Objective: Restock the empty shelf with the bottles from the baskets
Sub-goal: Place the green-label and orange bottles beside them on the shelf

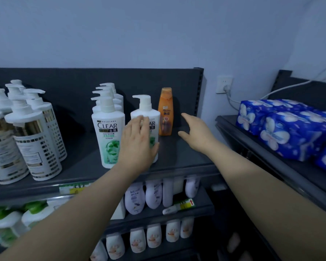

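Our left hand lies flat against the front of a white Clear pump bottle, fingers straight over the label and thumb spread toward its right side. It presses rather than grips, and we judge this is to steady the bottle and square it up, label outward. Our right hand hovers open and empty, fingers reaching toward the back panel over a bare stretch of the top shelf.

The pump bottle stands upright under our left palm, near the front edge. Just left of that hand runs a row of matching Clear bottles, one behind another, so we take this bottle as the head of a second file beside them. Between our two hands, farther back, an orange bottle stands alone near the panel. It is apart from the right hand, which may be marking room for more of its kind.

Far to the left of our left hand stand patterned white pump bottles. To the right of our right hand, blue packs lie on a neighbouring shelf. Below our wrists the lower shelves already hold bottles. We cannot see the baskets.
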`<state>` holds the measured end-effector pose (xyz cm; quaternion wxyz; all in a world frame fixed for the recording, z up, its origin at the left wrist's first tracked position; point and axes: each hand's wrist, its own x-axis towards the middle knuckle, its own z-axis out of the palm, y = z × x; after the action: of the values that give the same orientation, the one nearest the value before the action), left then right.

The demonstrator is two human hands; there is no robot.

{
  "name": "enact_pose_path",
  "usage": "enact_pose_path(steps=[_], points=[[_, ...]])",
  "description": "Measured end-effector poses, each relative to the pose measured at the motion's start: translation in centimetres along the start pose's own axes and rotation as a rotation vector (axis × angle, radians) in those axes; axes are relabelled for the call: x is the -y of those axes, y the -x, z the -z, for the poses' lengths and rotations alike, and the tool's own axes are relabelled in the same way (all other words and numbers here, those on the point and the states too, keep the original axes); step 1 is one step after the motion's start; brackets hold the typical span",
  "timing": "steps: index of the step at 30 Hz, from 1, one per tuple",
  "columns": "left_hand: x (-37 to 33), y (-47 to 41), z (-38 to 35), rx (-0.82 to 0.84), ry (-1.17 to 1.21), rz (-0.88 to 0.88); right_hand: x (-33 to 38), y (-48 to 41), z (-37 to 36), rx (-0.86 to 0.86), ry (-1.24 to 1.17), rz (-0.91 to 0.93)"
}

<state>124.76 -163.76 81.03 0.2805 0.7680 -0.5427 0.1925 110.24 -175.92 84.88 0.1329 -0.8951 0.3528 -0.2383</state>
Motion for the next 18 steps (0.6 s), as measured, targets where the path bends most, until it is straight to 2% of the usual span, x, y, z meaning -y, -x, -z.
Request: enact_pose_path(steps=[10,13,18], points=[[1.9,15.5,-0.3,0.266,0.055,-0.113,1.4,17.0,-5.8,0.082,0.067,-0.161],[2.6,20.9,-1.7,0.398,0.056,-0.138,0.9,22.9,-9.3,0.103,0.053,-0.221],[2.6,28.6,-5.6,0.647,0.067,-0.145,-1.7,32.0,-15.4,0.256,0.061,-0.353]])
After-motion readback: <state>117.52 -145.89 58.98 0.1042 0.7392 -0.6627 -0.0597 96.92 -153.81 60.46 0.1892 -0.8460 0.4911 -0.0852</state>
